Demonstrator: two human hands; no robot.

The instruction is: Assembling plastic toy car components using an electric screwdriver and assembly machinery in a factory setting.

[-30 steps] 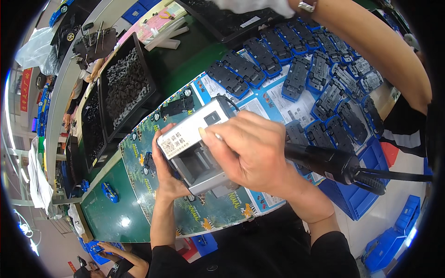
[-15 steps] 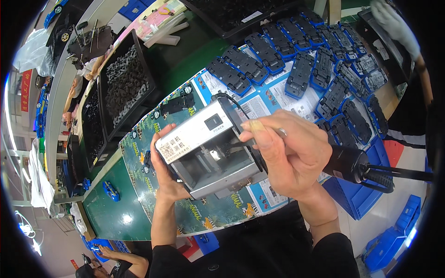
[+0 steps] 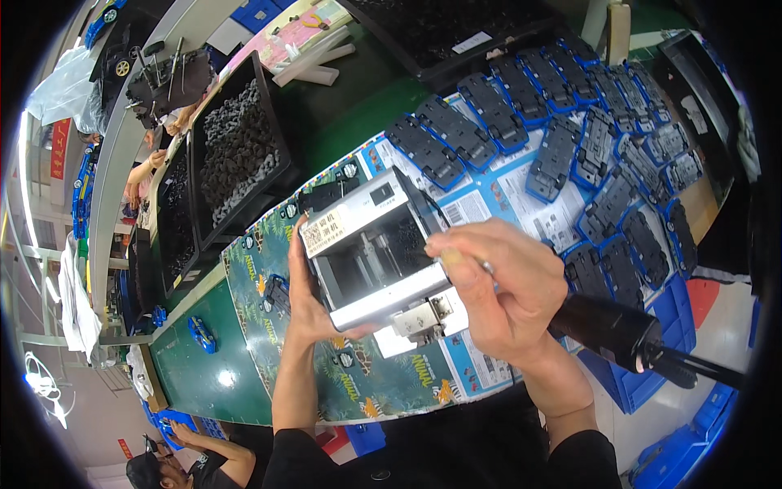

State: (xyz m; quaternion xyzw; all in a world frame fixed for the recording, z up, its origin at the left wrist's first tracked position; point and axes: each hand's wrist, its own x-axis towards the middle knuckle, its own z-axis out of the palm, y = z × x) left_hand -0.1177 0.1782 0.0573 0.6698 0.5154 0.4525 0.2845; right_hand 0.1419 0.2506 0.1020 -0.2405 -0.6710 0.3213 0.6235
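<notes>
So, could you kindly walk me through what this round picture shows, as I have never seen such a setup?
It is taken from a wide camera worn on a person's head, looking down at their own bare hands, so straight edges bend. The left hand steadies a silver-grey box-shaped fixture with an open front. The right hand holds a black power screwdriver and pinches something small at its tip. Beneath lies a printed cardboard sheet on a green bench. Dark toy-car chassis lie in rows; black trays hold small dark parts.
</notes>
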